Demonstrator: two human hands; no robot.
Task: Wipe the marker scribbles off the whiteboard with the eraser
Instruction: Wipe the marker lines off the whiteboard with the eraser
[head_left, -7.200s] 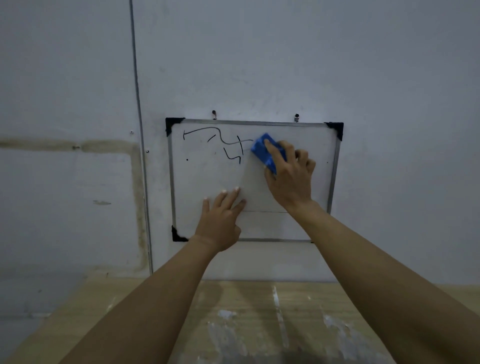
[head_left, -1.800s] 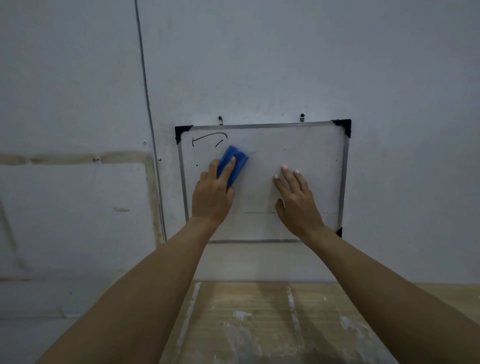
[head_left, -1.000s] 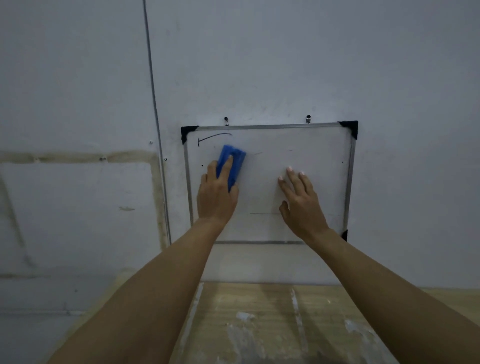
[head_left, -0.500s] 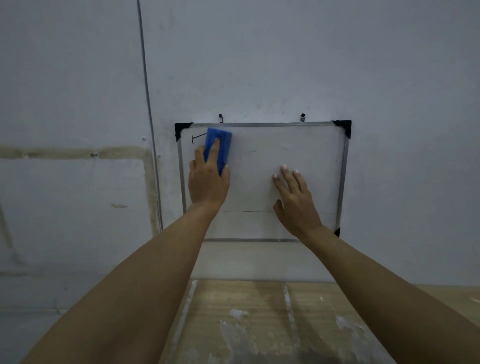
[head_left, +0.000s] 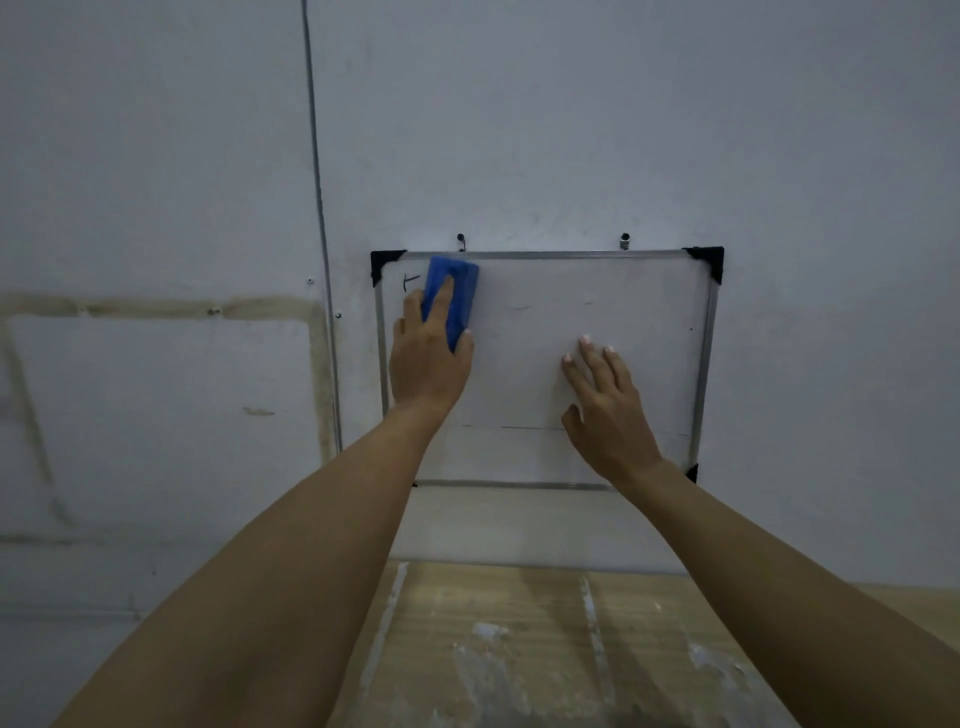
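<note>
Eraser (head_left: 451, 296) upright, long axis vertical, pinned to whiteboard (head_left: 597, 312) by left hand (head_left: 428, 358); right hand (head_left: 608, 410) flat, grip empty.

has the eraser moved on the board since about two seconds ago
Yes. The eraser, under the left hand, has gone up and left toward the whiteboard's top-left black corner, now nearly touching the top frame.
</note>
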